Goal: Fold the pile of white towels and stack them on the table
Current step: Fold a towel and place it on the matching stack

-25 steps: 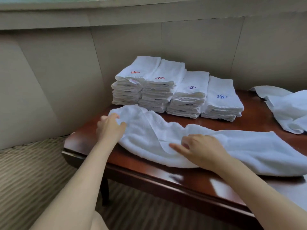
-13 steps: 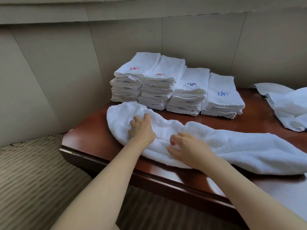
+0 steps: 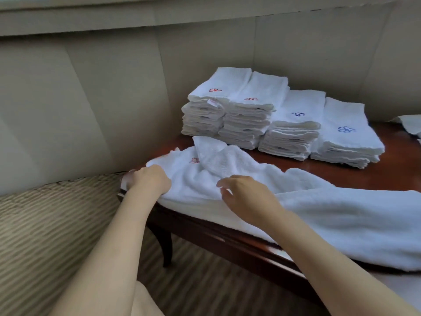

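1. A dark polished wooden table (image 3: 376, 176) stands on striped carpet (image 3: 45, 224) against a padded wall.
2. Four stacks of folded white towels (image 3: 282, 119) sit side by side along its far edge.
3. An unfolded white towel (image 3: 319, 206) sprawls across the near edge, overhanging it.
4. More white cloth (image 3: 410, 124) lies at the far right.

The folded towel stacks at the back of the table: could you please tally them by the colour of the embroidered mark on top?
Red mark: 2 stacks, far-left stack and second stack
Blue mark: 2 stacks, third stack and far-right stack
Total: 4 stacks
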